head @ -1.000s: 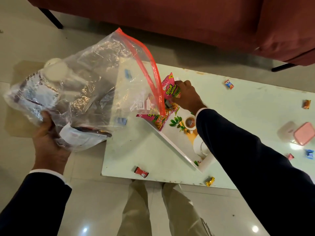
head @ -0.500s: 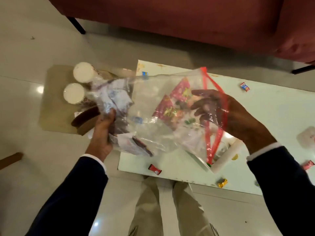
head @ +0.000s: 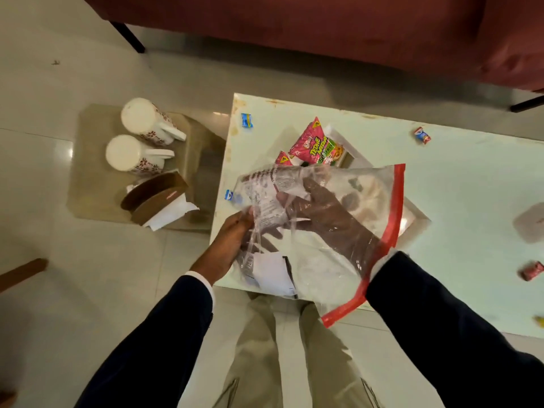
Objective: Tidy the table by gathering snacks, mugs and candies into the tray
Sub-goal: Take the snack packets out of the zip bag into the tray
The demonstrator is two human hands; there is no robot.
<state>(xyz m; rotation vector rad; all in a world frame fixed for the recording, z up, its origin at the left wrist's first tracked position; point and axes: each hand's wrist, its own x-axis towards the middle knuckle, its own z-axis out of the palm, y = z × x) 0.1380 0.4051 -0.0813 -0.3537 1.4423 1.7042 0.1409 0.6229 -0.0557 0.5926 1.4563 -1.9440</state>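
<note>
While only the head view is available, I record the following from it. Risk first: the clear zip bag (head: 332,231) hangs over the near edge of the counter (head: 459,184), and its loose packets could spill to the floor if the red-trimmed mouth tips down, since nothing seals it. The bag also screens the tray (head: 418,219), so a blind pull could drag the pink snack packet (head: 315,142) off it. The left hand (head: 232,245) pinches the bag's closed end, fingers curled tight on the plastic, forearm rising from below. The right hand (head: 326,207) is thrust inside the bag through its mouth, palm down, fingers spread toward the contents; whether it grips anything I cannot tell through the film. Task items are scattered: two mugs (head: 138,136) stand on a low stand beside the counter, well apart from the tray; wrapped candies (head: 422,136) lie on the counter, outside the tray.
</note>
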